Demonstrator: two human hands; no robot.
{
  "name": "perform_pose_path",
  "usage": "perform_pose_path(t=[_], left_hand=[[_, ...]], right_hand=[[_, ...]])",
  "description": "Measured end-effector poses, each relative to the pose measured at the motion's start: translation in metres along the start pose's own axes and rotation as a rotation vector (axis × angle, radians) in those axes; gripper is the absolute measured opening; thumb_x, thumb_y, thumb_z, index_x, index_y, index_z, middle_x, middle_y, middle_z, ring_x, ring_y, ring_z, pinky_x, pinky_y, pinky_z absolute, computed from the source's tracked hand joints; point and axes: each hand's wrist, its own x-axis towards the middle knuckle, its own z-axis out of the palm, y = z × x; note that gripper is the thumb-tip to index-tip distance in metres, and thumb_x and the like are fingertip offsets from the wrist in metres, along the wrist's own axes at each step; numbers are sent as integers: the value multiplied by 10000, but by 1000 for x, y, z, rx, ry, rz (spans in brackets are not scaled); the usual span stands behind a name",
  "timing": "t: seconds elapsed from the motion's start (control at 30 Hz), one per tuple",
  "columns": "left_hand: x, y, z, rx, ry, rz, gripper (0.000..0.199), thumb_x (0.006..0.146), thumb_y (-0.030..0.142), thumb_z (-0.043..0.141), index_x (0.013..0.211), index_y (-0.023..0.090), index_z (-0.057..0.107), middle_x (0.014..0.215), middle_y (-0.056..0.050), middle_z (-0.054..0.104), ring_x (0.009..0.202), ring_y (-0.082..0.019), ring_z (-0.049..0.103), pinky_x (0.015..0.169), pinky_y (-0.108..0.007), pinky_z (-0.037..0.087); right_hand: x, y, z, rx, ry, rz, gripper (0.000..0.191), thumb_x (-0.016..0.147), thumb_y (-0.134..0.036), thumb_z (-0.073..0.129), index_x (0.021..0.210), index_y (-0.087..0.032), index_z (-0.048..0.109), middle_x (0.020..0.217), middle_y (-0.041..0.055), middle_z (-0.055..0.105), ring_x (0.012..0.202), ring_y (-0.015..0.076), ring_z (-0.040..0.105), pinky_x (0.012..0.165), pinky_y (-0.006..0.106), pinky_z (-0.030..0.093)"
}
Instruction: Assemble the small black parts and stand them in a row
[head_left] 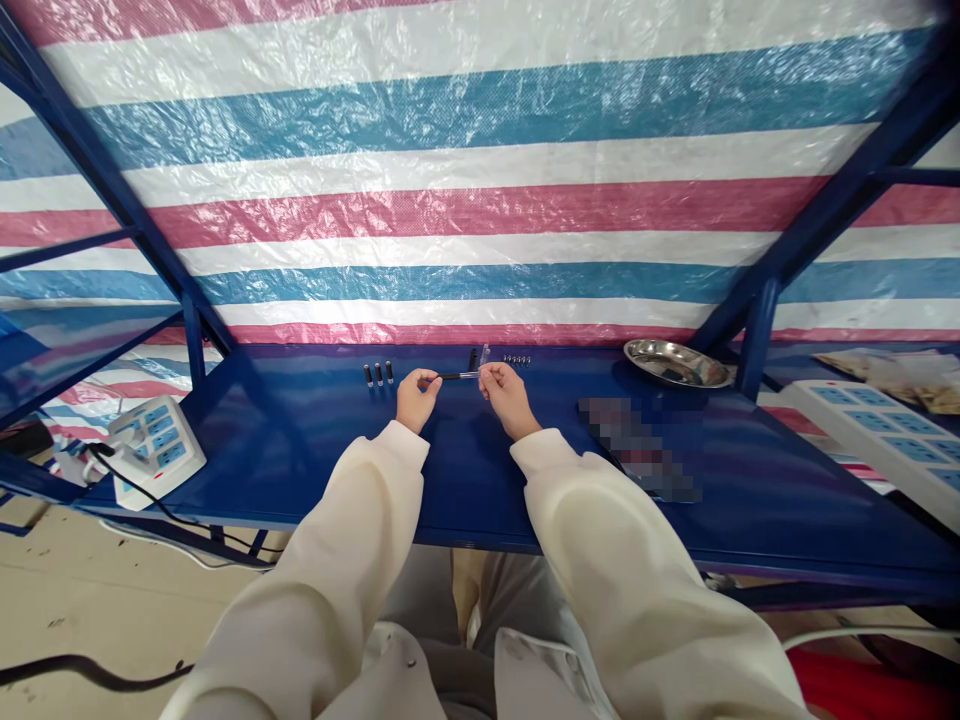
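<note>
My left hand (417, 398) pinches the black end of a slim pen-like piece (459, 376), which lies level between both hands above the blue table. My right hand (507, 396) has its fingertips closed at the clear end of the same piece. Just behind the hands stand a small black part (473, 359) and a clear part (485, 354). Left of them, black cylindrical pieces (379, 373) stand in a row. A row of small silvery parts (517, 360) sits behind my right hand.
On the blue table (300, 450), a shiny metal dish (675, 364) is at the back right, with a dark blurred flat item (637, 448) nearer. White power strips (157, 450) flank both sides. Blue frame posts and a striped sheet (465, 215) stand behind.
</note>
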Motion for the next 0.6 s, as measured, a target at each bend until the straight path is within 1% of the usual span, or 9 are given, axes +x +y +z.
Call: perform_pose_path(t=[0.17, 0.27, 0.33, 0.4, 0.5, 0.6], left_hand=[[-3, 3, 1, -25, -105, 99, 80, 739, 172, 605, 800, 163, 657, 851, -44, 686, 737, -141, 610, 683, -276, 488], [-3, 4, 1, -34, -110, 142, 71, 728, 178, 617, 789, 164, 651, 835, -39, 684, 718, -137, 608, 648, -264, 479], [-3, 4, 1, -38, -106, 167, 62, 734, 187, 618, 785, 164, 644, 825, -38, 680, 717, -135, 607, 661, -267, 479], [-4, 4, 2, -36, -102, 204, 57, 742, 199, 620, 786, 166, 634, 821, -35, 673, 722, -133, 604, 697, -276, 482], [-5, 6, 3, -4, -104, 293, 44, 757, 199, 614, 789, 170, 620, 826, -34, 659, 736, -131, 594, 760, -291, 476], [-6, 11, 3, 103, -111, 351, 33, 774, 192, 603, 800, 176, 616, 841, -32, 657, 763, -137, 587, 803, -307, 453]], right_hand=[[-3, -4, 2, 55, -57, 6, 367, 735, -550, 543, 841, -202, 494, 565, -55, 482, 494, 89, 418, 505, 241, 361], [-2, -2, 3, 74, -70, 3, 378, 732, -561, 550, 840, -203, 491, 560, -57, 484, 485, 87, 419, 501, 239, 365], [-2, -1, 3, 62, -81, 3, 372, 745, -560, 531, 848, -206, 480, 561, -56, 485, 480, 92, 423, 500, 242, 368], [-3, 1, 2, -12, -77, -21, 338, 780, -538, 484, 860, -210, 468, 567, -50, 486, 490, 105, 437, 517, 253, 379], [-6, 1, 1, -227, -54, -104, 258, 851, -443, 381, 917, -209, 470, 600, -32, 501, 546, 131, 485, 607, 284, 412], [-9, 0, 0, -406, -76, -154, 257, 874, -338, 304, 1010, -197, 471, 654, -4, 534, 614, 159, 530, 698, 319, 424]])
